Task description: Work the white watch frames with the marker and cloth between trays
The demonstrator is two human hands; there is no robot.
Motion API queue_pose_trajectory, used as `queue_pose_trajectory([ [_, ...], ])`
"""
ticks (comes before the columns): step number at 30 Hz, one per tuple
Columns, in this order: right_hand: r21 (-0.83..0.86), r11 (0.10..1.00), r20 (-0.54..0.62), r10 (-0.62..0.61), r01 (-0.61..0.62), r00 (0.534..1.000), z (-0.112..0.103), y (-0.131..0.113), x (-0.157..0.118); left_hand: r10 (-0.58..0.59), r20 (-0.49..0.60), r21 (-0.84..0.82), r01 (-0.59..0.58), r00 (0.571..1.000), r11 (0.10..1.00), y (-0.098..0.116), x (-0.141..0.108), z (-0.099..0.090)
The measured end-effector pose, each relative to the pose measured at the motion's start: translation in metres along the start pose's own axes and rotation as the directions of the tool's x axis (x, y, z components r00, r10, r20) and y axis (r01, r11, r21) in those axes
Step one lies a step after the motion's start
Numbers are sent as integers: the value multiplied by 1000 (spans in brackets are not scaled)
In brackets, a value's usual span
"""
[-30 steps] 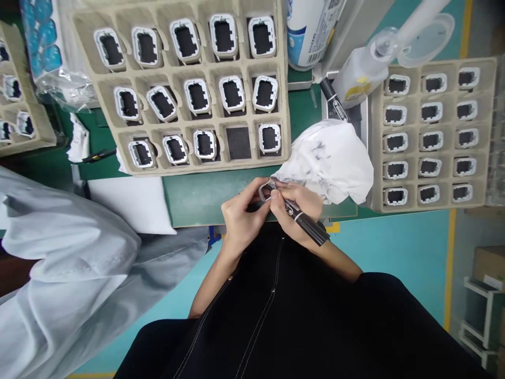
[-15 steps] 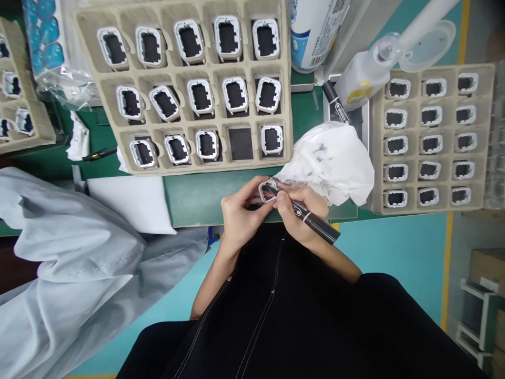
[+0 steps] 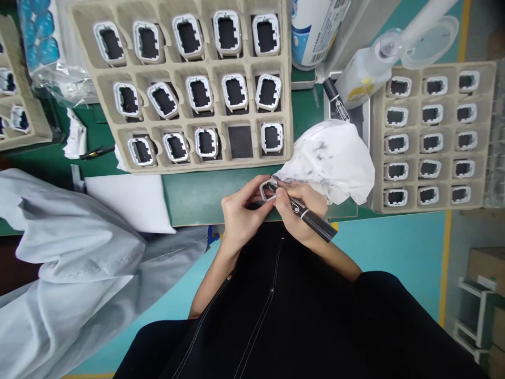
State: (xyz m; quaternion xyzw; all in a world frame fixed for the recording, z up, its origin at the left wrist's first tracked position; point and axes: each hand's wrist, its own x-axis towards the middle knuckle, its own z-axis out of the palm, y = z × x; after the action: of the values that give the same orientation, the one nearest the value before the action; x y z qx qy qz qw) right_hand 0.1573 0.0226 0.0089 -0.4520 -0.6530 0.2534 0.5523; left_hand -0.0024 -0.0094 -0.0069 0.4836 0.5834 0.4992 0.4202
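Note:
Between the thumb and fingers of my left hand [image 3: 242, 213] is a small white watch-case frame [image 3: 263, 190], held just over the table's front edge. My right hand [image 3: 298, 208] grips a black marker pen [image 3: 315, 221]; its tip end points into the frame's opening, and my fingers partly hide the contact. Directly beyond my hands lies a tan moulded tray [image 3: 189, 169] with similar white frames in its compartments. One front-row compartment [image 3: 240, 142] shows only its dark bottom. A crumpled white cloth [image 3: 331, 158] with dark smudges lies beside my right hand.
A second tray [image 3: 432, 208] of frames stands at the right. Near it are a pump bottle [image 3: 365, 73], another marker [image 3: 335, 100] and a large white-and-blue container [image 3: 315, 37]. At left lie a white sheet [image 3: 128, 202] and a person's grey sleeve [image 3: 71, 237].
The marker's rear end has swung slightly left and up in the right hand. Both hands stay nearly in place around the frame, and the view has shifted a little.

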Motion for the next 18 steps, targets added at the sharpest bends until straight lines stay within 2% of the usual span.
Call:
queue_pose_trajectory([
  [5, -7, 1000, -14, -9, 9, 1000, 1, 0, 0, 41, -7, 12, -41, 999, 999, -1, -1, 0],
  [12, -46, 999, -20, -10, 9, 1000, 2, 1, 0, 7, 0, 55, -7, 1000, 998, -2, -2, 0],
  [18, 29, 1000, -29, -3, 4, 1000, 2, 2, -4, -27, 26, -109, 29, 999, 994, 3, 4, -4],
])
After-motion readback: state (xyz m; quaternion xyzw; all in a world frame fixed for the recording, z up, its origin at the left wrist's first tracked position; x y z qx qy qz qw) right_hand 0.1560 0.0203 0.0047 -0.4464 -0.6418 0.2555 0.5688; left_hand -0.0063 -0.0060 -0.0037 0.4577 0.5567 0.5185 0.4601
